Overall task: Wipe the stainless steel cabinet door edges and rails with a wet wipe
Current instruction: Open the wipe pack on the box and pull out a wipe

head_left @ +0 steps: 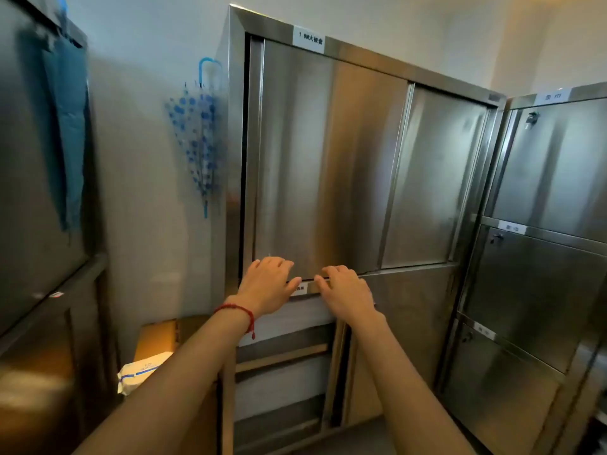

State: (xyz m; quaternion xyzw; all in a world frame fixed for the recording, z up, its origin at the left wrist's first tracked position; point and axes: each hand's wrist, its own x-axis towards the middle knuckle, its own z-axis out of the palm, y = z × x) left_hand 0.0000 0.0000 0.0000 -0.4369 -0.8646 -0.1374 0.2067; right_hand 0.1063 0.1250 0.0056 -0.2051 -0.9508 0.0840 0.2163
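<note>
A person's left hand (266, 287) and right hand (345, 292) rest with fingers spread on the bottom rail of the brushed stainless steel sliding cabinet door (328, 159), at 12 o'clock; no wet wipe shows; the rigid, slick panel likely glides best pushed by its edge.
</note>
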